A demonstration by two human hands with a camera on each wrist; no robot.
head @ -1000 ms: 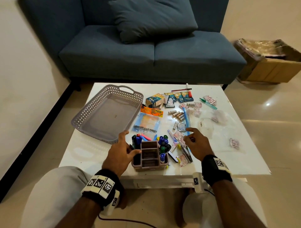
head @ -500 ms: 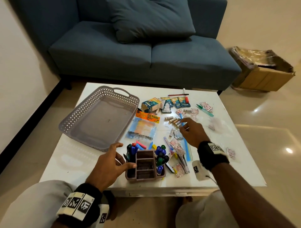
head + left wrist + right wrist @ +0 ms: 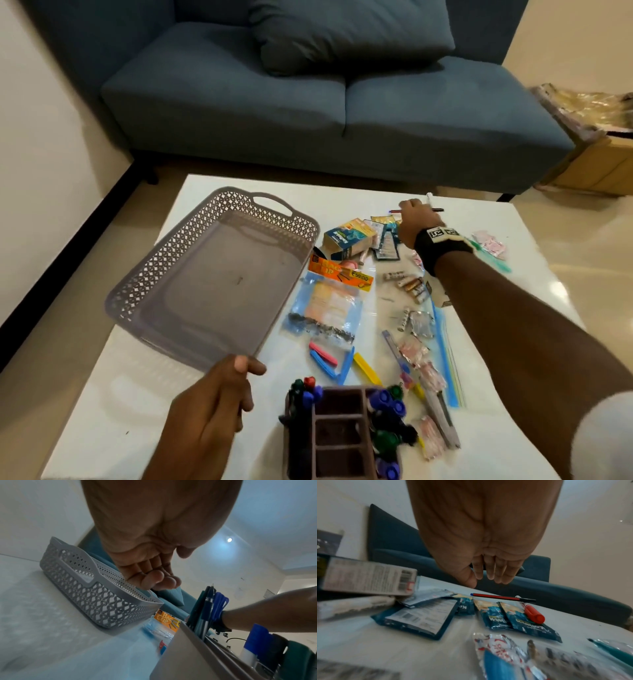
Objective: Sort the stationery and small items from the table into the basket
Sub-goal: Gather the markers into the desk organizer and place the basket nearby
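Nearest: one brown organiser with capped markers in its side slots. Left hand beside it, over the table, fingers loosely curled, holding nothing. One grey basket just beyond, nothing in it. Far edge: right hand with fingers straight and empty, above one red pencil and one red-capped marker.

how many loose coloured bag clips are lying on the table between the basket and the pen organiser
4: a pink clip, a blue clip right under it, another blue clip standing diagonally, and a yellow clip rightmost. More may be hidden behind the pen organiser.
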